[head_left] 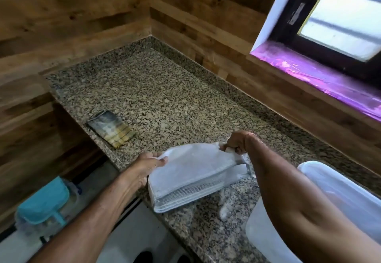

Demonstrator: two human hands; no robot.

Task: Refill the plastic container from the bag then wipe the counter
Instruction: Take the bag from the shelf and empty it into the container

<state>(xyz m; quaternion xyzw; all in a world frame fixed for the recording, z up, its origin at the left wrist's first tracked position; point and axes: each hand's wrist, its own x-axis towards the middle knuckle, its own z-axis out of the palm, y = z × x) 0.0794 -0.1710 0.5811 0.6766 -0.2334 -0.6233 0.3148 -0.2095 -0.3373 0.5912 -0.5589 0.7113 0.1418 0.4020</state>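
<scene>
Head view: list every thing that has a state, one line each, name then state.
White plastic bag: pinched at its top by both hands, its base resting on the speckled granite counter.
Left hand: grip shut on the bag's left edge.
Right hand: grip shut on the bag's top right corner.
Translucent plastic container: open, no lid on it.
Striped folded cloth: lying flat, untouched.

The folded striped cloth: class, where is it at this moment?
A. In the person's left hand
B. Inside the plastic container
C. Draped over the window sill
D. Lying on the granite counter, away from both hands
D: the folded striped cloth lies flat on the granite counter, while the left hand and right hand both hold the white bag.
</scene>
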